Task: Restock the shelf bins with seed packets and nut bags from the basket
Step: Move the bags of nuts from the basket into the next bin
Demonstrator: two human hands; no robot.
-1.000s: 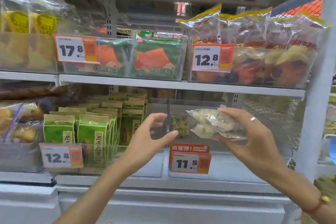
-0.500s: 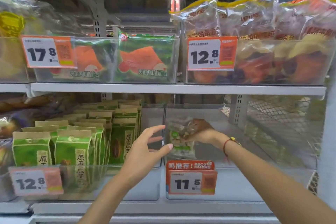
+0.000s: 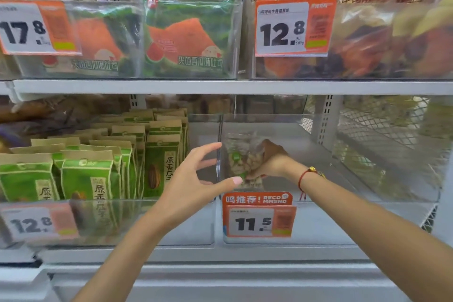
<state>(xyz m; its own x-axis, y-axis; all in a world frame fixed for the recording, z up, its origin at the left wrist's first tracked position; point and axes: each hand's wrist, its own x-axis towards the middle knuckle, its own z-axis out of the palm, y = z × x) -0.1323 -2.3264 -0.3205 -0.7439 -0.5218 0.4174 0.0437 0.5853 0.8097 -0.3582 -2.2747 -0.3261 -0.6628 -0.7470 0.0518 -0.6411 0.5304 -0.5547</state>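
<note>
A clear bag of nuts (image 3: 241, 158) with a green label stands inside the clear plastic bin (image 3: 343, 218) marked 11.5 on the middle shelf. My right hand (image 3: 270, 159) reaches down into that bin and holds the bag by its right side. My left hand (image 3: 196, 179) hovers in front of the edge where two bins meet, fingers spread and thumb out, with nothing in it. The bin to the left (image 3: 147, 223) holds several green and brown seed packets (image 3: 88, 174) standing in rows. The basket is out of view.
The shelf above (image 3: 220, 87) carries bins of watermelon-print toast packs (image 3: 183, 39) and bagged pastries (image 3: 392, 39). Orange price tags hang on the bin fronts. A wire mesh panel (image 3: 382, 135) closes the back right of the middle shelf.
My right hand has carried the nut bag from in front of the shelf down into the 11.5 bin. The camera has moved closer. My left hand has stayed by the bin edge.
</note>
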